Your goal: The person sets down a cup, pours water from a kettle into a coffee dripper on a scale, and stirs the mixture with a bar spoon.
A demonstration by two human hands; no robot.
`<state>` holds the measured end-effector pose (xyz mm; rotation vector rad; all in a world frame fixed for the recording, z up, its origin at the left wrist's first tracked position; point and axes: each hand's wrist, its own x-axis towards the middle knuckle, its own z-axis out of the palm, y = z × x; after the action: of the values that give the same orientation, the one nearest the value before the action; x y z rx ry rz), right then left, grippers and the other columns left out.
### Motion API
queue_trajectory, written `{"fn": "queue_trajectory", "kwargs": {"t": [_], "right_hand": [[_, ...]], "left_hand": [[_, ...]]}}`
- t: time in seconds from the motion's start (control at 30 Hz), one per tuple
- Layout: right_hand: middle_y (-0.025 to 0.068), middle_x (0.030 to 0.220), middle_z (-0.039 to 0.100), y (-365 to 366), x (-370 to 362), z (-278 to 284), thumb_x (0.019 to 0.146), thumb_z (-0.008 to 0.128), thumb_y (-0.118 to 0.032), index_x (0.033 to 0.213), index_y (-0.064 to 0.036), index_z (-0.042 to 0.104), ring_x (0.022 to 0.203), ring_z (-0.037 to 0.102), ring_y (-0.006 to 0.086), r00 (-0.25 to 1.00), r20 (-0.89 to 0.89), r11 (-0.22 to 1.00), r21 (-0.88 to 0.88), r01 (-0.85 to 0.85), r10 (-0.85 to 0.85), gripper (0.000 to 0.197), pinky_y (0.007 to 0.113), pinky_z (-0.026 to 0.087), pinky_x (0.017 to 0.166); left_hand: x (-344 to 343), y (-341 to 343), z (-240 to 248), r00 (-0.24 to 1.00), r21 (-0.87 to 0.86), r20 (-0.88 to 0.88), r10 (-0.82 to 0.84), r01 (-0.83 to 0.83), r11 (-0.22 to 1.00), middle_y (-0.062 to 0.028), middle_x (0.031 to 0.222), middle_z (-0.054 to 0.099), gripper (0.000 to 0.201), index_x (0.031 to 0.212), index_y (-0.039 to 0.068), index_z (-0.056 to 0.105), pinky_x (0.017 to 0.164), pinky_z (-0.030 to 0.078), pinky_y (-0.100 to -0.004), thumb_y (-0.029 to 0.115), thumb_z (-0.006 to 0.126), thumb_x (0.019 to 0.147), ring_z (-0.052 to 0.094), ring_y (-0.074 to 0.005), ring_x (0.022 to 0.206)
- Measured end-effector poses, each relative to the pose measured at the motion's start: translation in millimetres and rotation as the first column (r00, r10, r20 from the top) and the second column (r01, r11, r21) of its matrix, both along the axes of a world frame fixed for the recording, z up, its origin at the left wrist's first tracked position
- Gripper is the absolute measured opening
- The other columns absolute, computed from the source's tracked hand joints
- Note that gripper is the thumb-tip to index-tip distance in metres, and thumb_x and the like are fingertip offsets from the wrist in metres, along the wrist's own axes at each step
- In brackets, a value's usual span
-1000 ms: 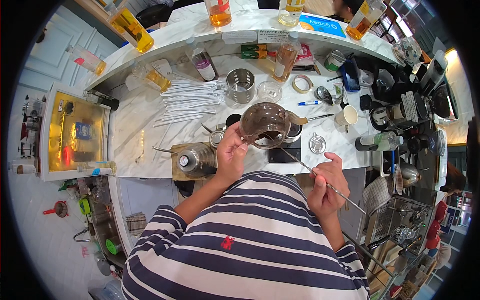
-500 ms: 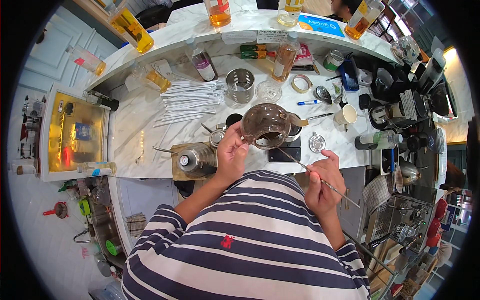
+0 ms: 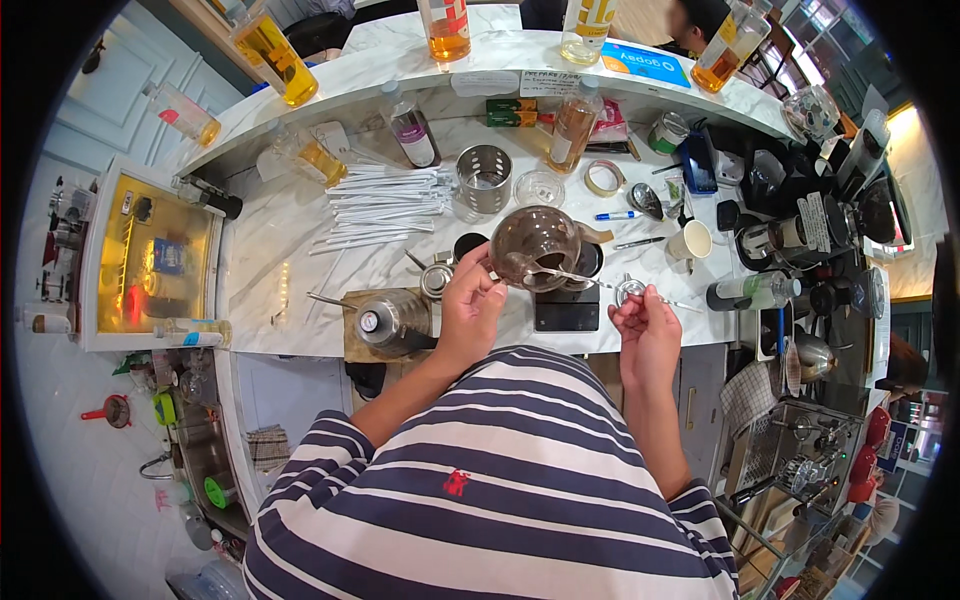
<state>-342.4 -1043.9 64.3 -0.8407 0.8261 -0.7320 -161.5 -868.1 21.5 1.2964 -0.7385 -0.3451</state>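
Note:
My left hand grips the side of a brown-tinted round glass coffee server, holding it tilted over the counter with its mouth toward me. Between the fingertips of my right hand is a long thin bar spoon. It lies almost level, and its bowl end is at the server's mouth; whether it touches the glass I cannot tell. Below the server sits a black digital scale, partly covered. A small round metal lid rests on the counter just behind my right fingers.
Left of my hands stands a steel gooseneck kettle on a wooden board. Wrapped straws, a perforated steel canister, a tape roll and a paper cup lie beyond. Bottles line the raised ledge.
My right hand has moved away from me, bringing the spoon from a steep slant to nearly level. The spoon's bowl end now shows at the server's mouth. The server is tilted slightly differently.

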Motion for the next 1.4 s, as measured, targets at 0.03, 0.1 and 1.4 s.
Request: {"fn": "queue_trajectory", "kwargs": {"t": [0.03,0.1,1.4], "right_hand": [[0.0083,0.079,0.067,-4,0,-3,0.112,0.056,-0.025,0.096,-0.0002,0.065,0.068,0.064,0.0174,1.000,0.011,0.999,0.051,0.015,-0.015,0.030,0.035,0.061,0.082],[0.0088,0.079,0.067,-6,-1,-2,0.111,0.056,-0.023,0.096,0.0005,0.066,0.068,0.065,0.0178,0.999,0.002,0.999,0.017,0.037,-0.037,0.029,0.034,0.058,0.077],[0.0083,0.097,0.072,-56,-38,-12,0.111,0.054,-0.015,0.097,0.0071,0.073,0.091,0.065,0.0148,0.921,-0.377,0.695,-0.689,-0.204,-0.103,0.032,0.031,0.050,0.085]], "left_hand": [[-1,-1,-2,0.999,-0.004,-0.031,0.006,-0.006,1.000,-0.0245,0.147,0.052,0.019,0.082,0.001,0.049,0.107,0.044,-0.0397,0.005,0.061,0.097,0.057,-0.0306,0.131],[-1,-2,-5,0.998,-0.007,-0.063,0.006,-0.007,1.000,-0.0245,0.148,0.051,0.019,0.084,0.001,0.050,0.108,0.043,-0.0402,0.004,0.061,0.098,0.057,-0.0312,0.133],[-53,24,-69,0.657,0.071,-0.720,0.225,-0.253,0.965,-0.0040,0.102,0.062,0.017,0.100,0.010,0.055,0.105,0.056,-0.0476,0.021,0.053,0.113,0.065,-0.0183,0.104]]}}
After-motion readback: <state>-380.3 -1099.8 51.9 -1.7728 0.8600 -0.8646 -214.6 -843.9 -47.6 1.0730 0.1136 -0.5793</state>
